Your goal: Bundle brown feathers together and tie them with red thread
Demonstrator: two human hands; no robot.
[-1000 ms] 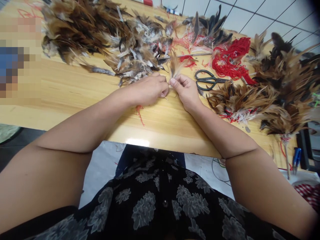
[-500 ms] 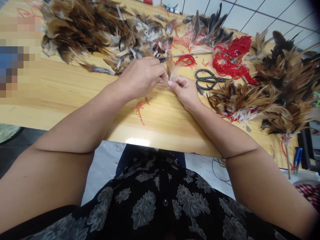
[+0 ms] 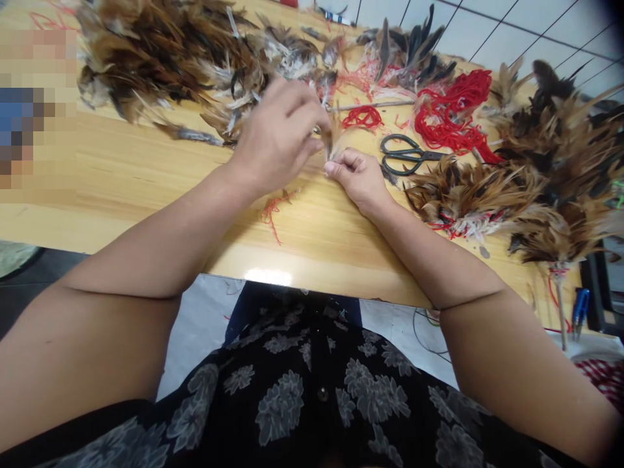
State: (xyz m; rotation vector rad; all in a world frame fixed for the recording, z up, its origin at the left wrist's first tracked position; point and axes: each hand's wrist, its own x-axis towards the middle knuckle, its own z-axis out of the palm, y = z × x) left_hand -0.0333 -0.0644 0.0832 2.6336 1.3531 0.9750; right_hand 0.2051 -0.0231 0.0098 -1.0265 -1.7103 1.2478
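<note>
My right hand [image 3: 361, 179] pinches a small bunch of brown and pale feathers [image 3: 333, 140] near its base, thumb against the curled fingers. The feather tips point up, away from me. Just left of it, my left hand [image 3: 283, 138] is raised and blurred by motion. Its thumb and fingers are apart, with the index fingertip close to the feathers; I cannot tell whether it touches them. Black-handled scissors [image 3: 403, 156] lie right of my right hand. Beyond the hands sits a small coil of red string [image 3: 363, 117].
A large heap of brown feathers [image 3: 151, 58] covers the back left of the wooden table [image 3: 121, 175]. Tangled red string [image 3: 451, 110] lies at the back right. Bound feather bundles [image 3: 475, 192] rest on the right. Red thread scraps [image 3: 273, 214] lie near me. Blue-handled snips [image 3: 580, 309] stand far right.
My left hand has lifted and moved slightly away from my right hand, its fingers spreading from a pinch near the feathers. My right hand stays in place on the bunch.
</note>
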